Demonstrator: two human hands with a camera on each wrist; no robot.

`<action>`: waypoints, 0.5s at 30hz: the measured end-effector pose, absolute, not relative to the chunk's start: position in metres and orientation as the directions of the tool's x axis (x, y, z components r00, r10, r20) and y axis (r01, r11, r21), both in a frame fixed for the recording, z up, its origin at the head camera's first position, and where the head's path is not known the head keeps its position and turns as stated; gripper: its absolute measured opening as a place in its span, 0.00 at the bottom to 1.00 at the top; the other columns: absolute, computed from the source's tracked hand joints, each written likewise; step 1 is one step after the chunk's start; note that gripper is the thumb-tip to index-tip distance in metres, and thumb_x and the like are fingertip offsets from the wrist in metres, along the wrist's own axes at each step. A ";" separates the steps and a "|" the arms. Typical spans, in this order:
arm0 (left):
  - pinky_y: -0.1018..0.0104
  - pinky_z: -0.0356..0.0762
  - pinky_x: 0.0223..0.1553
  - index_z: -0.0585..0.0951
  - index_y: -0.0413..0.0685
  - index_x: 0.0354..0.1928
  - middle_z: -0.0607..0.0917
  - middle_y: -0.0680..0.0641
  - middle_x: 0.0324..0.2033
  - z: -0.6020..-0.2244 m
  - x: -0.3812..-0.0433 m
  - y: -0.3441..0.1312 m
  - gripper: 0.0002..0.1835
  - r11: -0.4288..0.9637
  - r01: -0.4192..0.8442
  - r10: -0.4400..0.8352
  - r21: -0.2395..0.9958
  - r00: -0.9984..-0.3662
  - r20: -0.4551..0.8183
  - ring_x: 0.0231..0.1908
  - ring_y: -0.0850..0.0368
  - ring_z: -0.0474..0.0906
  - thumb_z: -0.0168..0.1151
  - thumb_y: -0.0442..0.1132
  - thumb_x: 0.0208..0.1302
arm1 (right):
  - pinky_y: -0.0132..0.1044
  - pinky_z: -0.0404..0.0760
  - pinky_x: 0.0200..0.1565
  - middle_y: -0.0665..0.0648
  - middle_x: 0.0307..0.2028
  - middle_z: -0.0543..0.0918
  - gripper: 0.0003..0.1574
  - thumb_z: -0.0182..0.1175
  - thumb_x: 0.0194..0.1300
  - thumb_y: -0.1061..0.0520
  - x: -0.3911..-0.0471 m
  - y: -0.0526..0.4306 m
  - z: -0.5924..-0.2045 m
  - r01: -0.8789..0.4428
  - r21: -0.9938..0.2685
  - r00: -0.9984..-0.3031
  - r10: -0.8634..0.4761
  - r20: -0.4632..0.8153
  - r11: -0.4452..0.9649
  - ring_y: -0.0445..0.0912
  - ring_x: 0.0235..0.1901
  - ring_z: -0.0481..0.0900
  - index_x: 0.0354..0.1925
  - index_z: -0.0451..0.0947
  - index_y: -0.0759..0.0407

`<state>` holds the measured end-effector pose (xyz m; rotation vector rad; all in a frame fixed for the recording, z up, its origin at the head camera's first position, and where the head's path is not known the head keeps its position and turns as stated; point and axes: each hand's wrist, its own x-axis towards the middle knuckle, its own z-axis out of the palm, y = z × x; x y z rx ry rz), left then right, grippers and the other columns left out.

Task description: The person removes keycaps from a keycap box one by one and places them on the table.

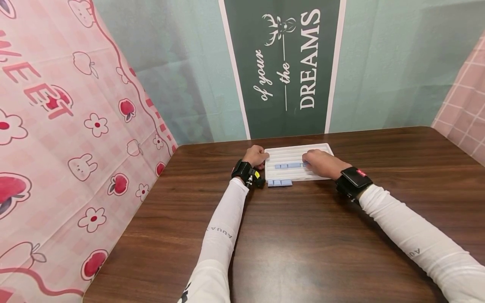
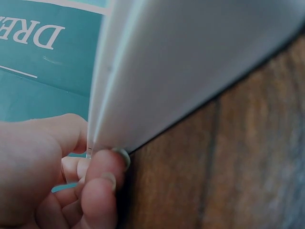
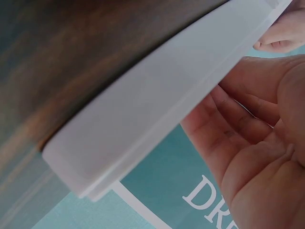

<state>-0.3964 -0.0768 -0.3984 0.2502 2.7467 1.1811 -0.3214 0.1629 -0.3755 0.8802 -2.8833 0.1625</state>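
A white tray with raised rows lies on the table. My left hand grips its left edge; the left wrist view shows the fingers curled at the tray's corner. A row of light blue keycaps sits inside the tray. My right hand reaches over the tray's right part, fingertips down at the right end of that row. In the right wrist view the tray wall hides those fingertips, so I cannot tell whether they hold a keycap. More light blue keycaps lie along the tray's front edge.
The dark wooden table stretches out in front of the tray. Behind it hangs a green cloth with white lettering. A pink patterned cloth borders the left side, and a pink checked one the right.
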 end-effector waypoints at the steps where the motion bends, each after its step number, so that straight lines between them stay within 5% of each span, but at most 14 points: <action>1: 0.71 0.74 0.15 0.66 0.49 0.15 0.75 0.50 0.14 -0.398 -0.396 -0.077 0.14 0.676 0.098 0.208 0.730 -0.976 -0.061 0.13 0.60 0.75 0.53 0.42 0.56 | 0.36 0.69 0.30 0.53 0.24 0.75 0.03 0.55 0.55 0.63 -0.321 0.163 -0.376 -0.561 -0.064 -0.823 -0.548 0.148 0.826 0.45 0.25 0.68 0.30 0.75 0.60; 15: 0.70 0.74 0.15 0.66 0.49 0.15 0.75 0.50 0.14 -0.400 -0.399 -0.078 0.14 0.674 0.083 0.205 0.734 -0.976 -0.078 0.13 0.59 0.75 0.53 0.42 0.56 | 0.37 0.69 0.30 0.54 0.25 0.74 0.04 0.54 0.56 0.63 -0.322 0.161 -0.376 -0.533 -0.057 -0.843 -0.524 0.122 0.844 0.45 0.26 0.69 0.32 0.75 0.61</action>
